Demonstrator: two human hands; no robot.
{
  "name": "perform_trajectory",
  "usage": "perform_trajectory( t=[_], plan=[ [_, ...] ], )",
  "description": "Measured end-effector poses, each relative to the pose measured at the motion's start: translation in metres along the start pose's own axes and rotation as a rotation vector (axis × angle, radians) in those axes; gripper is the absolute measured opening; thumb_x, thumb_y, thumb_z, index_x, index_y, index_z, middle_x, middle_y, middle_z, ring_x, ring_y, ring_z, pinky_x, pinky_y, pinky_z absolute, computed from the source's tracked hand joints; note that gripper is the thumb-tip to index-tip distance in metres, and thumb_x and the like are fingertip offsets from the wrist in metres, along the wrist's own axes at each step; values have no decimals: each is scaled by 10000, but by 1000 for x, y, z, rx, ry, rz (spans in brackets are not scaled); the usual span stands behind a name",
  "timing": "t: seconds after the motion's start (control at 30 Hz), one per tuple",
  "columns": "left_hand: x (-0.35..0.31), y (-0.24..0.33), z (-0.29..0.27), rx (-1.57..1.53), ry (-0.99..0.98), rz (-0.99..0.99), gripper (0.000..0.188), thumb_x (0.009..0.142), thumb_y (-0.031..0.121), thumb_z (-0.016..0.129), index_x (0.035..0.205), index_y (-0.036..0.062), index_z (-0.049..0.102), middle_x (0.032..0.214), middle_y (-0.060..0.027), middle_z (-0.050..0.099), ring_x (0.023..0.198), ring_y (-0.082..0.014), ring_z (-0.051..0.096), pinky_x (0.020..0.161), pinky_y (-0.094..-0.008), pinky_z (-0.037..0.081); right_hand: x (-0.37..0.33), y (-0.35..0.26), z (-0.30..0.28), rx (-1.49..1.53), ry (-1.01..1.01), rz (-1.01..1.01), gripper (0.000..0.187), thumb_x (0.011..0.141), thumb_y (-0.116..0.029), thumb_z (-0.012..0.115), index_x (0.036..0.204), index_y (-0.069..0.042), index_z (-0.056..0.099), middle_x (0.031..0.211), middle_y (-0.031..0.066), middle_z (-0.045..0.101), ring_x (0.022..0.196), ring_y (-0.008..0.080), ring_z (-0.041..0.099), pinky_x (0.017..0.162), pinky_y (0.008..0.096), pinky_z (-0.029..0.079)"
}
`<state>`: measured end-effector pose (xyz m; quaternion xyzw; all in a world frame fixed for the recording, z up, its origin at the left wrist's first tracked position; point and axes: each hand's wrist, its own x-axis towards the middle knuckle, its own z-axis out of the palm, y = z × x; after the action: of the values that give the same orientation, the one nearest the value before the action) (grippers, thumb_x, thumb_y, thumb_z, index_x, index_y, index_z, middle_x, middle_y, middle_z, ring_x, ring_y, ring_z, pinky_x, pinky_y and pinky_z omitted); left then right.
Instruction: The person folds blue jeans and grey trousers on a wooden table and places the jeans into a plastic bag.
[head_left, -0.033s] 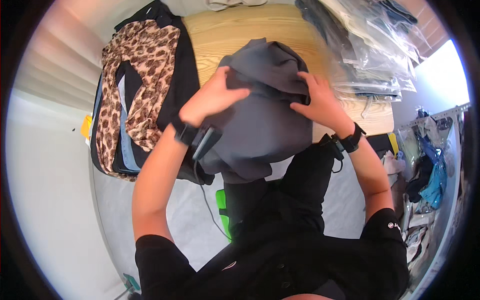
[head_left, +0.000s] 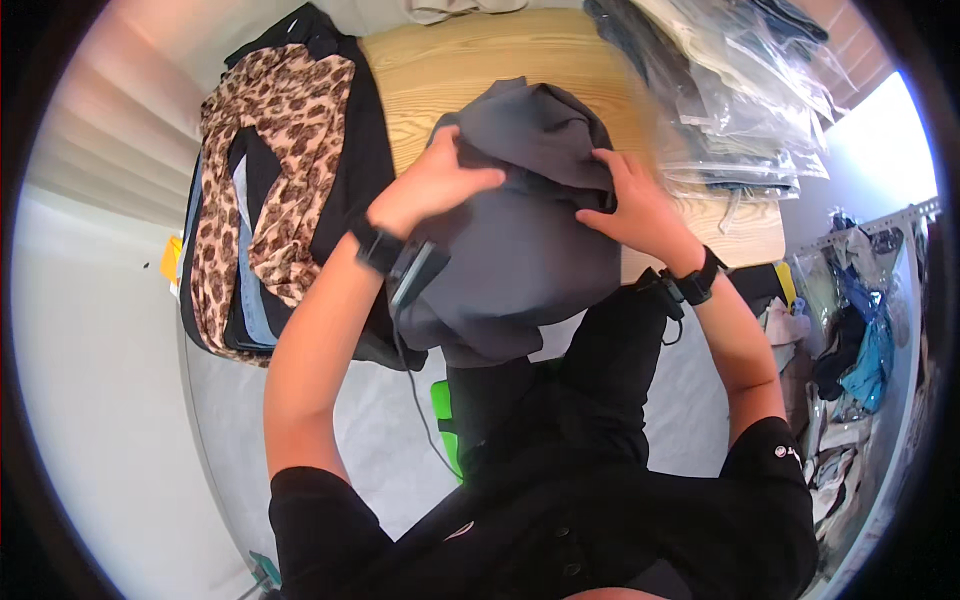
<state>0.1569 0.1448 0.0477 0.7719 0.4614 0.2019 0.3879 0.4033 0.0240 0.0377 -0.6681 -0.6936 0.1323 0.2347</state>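
Left hand: my left hand (head_left: 432, 190) lies on the upper left of the grey garment (head_left: 520, 250), fingers curled and pinching a fold of the cloth near its top edge.
Right hand: my right hand (head_left: 640, 215) presses on the garment's right side, fingers bent and closed on a ridge of fabric; both hands are clamped on the same piece.
Garment: a dark grey cloth, bunched and partly doubled over, held at the near edge of the wooden table (head_left: 470, 70); its lower part hangs off the table toward my body.
Wrists: a black band with a small device on the left wrist (head_left: 385, 248), and a black band on the right wrist (head_left: 695, 282).
Pile, left: a stack of folded clothes (head_left: 270, 200) topped by a leopard-print piece, just beside the garment and touching it along its left side as far as I can tell.
Pile, right: clothes in clear plastic bags (head_left: 730, 110), stacked at the table's far right, near my right hand.
Step in hand: I judge this as folding or gathering the garment, mid-fold, with the top flap being drawn in.
Next move: it would call for flattening the cloth on bare wood between the two piles, keeping both edges aligned so the fold does not slip.
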Motion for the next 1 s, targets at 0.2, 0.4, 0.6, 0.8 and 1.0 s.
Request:
perform_trajectory(
  t=[0.2,0.4,0.6,0.8,1.0],
  plan=[
    [67,-10,31,203,134,79,593,722,261,724,1205,-33,544,1101,-238,620,1085,-340,572,889,-382,467,-7,11,22,-7,85,68,482,762,-178,677,1196,-47,513,1100,183,554,1018,364,557,872,401,458],
    [69,11,11,356,537,284,346,846,266,618,1029,-27,601,941,-255,625,937,-398,575,829,-435,444,4,31,22,229,190,113,292,794,-90,605,1079,-30,579,995,197,633,949,377,598,812,413,474],
    [46,65,-41,-230,542,148,393,947,312,520,962,-78,563,847,-146,627,791,-226,599,740,-338,465,30,5,-40,212,503,-83,218,822,-80,555,1033,-45,596,946,196,648,915,392,602,801,429,483],
    [-29,157,-118,-685,15,137,185,913,205,611,970,28,613,861,-45,662,741,-146,635,695,-299,519,55,-23,-130,354,808,-373,251,862,-92,511,1075,-13,617,958,208,658,932,336,635,830,349,480],
    [-107,221,-174,127,222,372,445,717,-48,629,1144,41,538,920,-64,636,818,-131,603,695,-245,476,57,-46,-221,424,762,-471,261,887,-161,571,1077,9,626,897,128,684,830,172,636,762,296,482]
  ],
)
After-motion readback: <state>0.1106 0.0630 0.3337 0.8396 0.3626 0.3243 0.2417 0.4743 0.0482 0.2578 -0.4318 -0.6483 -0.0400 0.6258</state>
